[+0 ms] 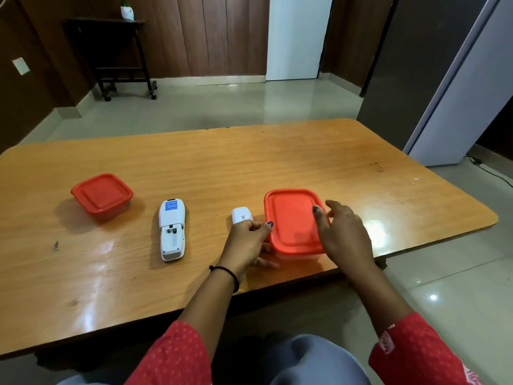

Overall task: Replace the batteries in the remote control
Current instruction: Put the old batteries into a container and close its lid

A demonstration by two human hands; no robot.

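Observation:
A white remote control [171,229] lies face down on the wooden table [194,168], its battery compartment uncovered. The white battery cover [242,215] lies to its right, just beyond my left hand [247,243]. That hand rests against the left edge of a large container with a red lid [291,220], thumb on the rim. My right hand [344,232] hovers over the lid's right side with fingers spread, thumb touching the lid. No batteries are in sight.
A smaller container with a red lid [102,195] stands at the table's left. The table's near edge runs just below my wrists. A grey cabinet [458,93] stands beyond the right end, and a dark side table [111,51] stands against the far wall.

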